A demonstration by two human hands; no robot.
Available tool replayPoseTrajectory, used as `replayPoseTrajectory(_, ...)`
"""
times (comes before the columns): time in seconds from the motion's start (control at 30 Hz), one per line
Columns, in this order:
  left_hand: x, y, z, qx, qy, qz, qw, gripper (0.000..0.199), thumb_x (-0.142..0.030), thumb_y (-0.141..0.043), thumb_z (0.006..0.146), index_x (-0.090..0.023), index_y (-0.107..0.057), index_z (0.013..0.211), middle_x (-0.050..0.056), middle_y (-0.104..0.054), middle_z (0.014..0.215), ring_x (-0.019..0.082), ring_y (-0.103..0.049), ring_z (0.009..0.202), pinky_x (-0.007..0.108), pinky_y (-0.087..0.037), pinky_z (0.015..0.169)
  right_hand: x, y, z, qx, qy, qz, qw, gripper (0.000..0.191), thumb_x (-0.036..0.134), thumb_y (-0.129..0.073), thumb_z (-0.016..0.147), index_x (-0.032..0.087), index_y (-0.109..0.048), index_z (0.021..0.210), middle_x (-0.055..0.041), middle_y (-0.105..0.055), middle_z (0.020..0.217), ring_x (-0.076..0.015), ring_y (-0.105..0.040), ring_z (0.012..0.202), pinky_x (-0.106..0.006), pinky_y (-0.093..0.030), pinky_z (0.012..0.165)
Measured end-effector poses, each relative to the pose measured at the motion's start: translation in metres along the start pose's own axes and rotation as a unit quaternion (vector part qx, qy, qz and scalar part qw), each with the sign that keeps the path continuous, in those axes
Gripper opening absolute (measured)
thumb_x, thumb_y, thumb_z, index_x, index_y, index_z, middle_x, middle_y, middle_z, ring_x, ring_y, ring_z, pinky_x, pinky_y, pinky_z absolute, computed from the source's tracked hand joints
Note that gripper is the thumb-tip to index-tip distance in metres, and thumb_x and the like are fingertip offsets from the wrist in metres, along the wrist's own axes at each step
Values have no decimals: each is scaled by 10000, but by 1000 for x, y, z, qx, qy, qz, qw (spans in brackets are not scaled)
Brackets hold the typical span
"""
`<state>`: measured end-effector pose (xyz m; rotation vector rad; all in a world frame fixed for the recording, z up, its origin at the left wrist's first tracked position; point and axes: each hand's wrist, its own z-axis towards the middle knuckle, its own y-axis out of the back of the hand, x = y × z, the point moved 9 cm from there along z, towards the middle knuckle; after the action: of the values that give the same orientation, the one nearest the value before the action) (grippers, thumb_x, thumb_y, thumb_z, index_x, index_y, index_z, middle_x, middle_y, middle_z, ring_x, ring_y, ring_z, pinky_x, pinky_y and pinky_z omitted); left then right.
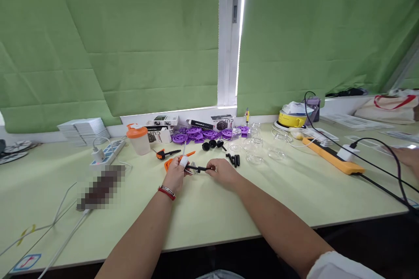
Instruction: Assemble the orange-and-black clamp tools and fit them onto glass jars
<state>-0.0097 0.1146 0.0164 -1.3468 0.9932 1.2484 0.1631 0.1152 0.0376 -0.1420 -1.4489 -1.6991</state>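
My left hand point(176, 175) and my right hand point(223, 172) meet low over the table's middle. Between them is a thin black rod-like part point(198, 168), its left end in my left fingers and its right end pinched by my right fingers. A small white piece point(183, 161) shows at my left fingertips. Orange-handled items point(168, 164) lie just behind my left hand, partly hidden by it. Farther back are an orange and black tool point(163, 154) and black round pieces point(212, 144). Short black cylinders point(236, 160) lie right of my right hand.
Purple wheel-like parts point(194, 133) and boxes line the back, beside a shaker cup point(139, 139). Clear cups point(254, 152) stand right of centre. Power strips point(334, 157) with cables lie on both sides. Another person's hand point(406, 157) is at the far right.
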Motion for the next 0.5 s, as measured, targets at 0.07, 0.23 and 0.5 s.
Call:
replayPoseTrajectory(0.07, -1, -1, -1, 6, -2, 3, 1000, 262, -355, -594, 808, -163, -502, 961, -5, -515, 805, 70, -502, 568, 218, -485, 495, 3, -2, -1, 2, 1, -7, 1000, 98, 243, -600, 798, 189, -680, 813, -19, -662, 773, -140, -559, 699, -242, -370, 627)
replayPoseTrajectory(0.23, -1, -4, -2, 20, -4, 2, 1000, 323, -394, -641, 755, -167, -519, 951, -9, -533, 795, 79, -506, 569, 239, -484, 505, 7, -4, -1, 8, 6, -11, 1000, 89, 217, -600, 798, 182, -681, 804, -23, -663, 784, -139, -557, 704, -238, -367, 629)
replayPoseTrajectory(0.5, -6, -17, -11, 97, 11, -33, 995, 513, -175, -729, 590, -178, -490, 1044, -7, -544, 860, 112, -554, 747, 276, -489, 681, 10, -5, -1, -2, 32, -3, 999, 135, 169, -571, 811, 190, -683, 883, -22, -668, 818, -150, -570, 743, -249, -391, 673)
